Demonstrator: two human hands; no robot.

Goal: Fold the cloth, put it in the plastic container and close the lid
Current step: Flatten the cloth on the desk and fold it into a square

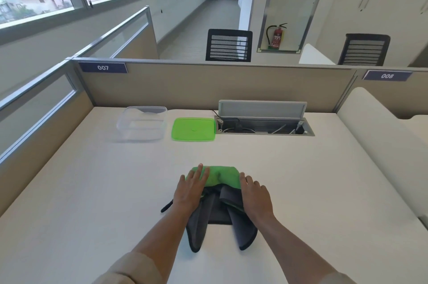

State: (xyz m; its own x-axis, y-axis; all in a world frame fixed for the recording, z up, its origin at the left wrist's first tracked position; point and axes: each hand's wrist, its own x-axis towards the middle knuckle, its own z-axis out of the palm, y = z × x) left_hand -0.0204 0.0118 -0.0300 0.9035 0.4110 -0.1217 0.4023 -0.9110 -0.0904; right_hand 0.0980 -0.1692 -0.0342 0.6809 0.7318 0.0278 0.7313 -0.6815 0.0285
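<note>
Our left hand [188, 193] and right hand [254, 193] press flat, fingers spread, on the green-and-grey cloth [222, 200] near us; the clear plastic container [141, 125] and green lid [193, 129] sit far on the counter [92, 191].

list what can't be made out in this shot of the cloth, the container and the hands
- Head view: the cloth is partly under the left hand and right hand, so its fold lines there are hidden.
- The palms face down; any pinch on the fabric is unseen.
- The clear plastic container is see-through against the desk; its depth is hard to judge.
- The green lid shows only one face.
</note>
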